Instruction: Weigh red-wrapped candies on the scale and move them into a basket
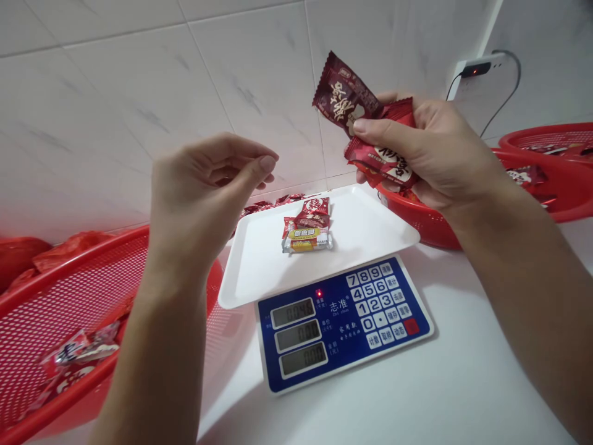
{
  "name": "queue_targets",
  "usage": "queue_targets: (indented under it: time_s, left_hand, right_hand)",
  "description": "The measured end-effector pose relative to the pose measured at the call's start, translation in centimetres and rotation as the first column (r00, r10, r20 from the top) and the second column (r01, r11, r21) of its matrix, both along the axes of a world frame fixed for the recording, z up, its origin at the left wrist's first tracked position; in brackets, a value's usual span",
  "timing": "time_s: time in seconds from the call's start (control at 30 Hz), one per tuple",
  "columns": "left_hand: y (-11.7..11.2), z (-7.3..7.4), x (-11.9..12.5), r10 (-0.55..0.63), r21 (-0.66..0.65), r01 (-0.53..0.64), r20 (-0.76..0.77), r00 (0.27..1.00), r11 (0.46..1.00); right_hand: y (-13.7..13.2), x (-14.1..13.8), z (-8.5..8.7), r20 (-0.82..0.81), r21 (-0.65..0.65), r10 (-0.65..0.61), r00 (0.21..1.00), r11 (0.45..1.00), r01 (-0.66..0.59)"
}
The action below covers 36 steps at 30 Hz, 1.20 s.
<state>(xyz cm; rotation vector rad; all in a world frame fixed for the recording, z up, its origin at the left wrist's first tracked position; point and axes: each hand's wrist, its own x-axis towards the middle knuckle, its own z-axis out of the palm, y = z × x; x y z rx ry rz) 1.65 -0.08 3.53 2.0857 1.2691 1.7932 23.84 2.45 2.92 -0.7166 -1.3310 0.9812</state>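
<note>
My right hand is raised above the right side of the scale and grips several red and dark-red wrapped candies, fanned out between thumb and fingers. My left hand hovers left of the tray, its thumb and index fingertips pinched together with nothing visible between them. Below both hands, a white tray tops a blue digital scale. On that tray lies a small pile of red-wrapped candies with a yellow-and-silver wrapped bar at its front. The scale's top display is lit but faint.
A red mesh basket with wrapped sweets stands at the left. Another red basket sits behind the scale at right, with more beyond it. Red packets lie behind the tray by the tiled wall. A power strip with cables is on the wall.
</note>
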Motion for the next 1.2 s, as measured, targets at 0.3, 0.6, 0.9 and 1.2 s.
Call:
queue_targets:
  time_s: [0.3,0.6,0.9,1.2]
  left_hand:
    - [0.2,-0.1,0.0,-0.037,0.012,0.037,-0.001,0.999,0.999]
    - [0.1,-0.1,0.0,-0.023,-0.02,0.022,-0.016,1.0,1.0]
    - [-0.6,-0.1,0.5,-0.035,-0.1,0.031,-0.047,0.998,0.995]
    - [0.1,-0.6,0.3,-0.137,-0.309,0.085,-0.151,0.979,0.947]
  right_hand:
    - [0.3,0.3,0.0,0.004,0.012,0.066,0.998,0.998,-0.066]
    - [0.2,0.1,-0.1,0.04,0.021,0.098,0.994,0.995,-0.098]
    - [-0.5,-0.3,0.0,0.105,-0.035,0.091,0.99,0.996,-0.087]
    - [-0.2,-1.4,-1.2,0.369,-0.098,0.211,0.905,0.977,-0.188]
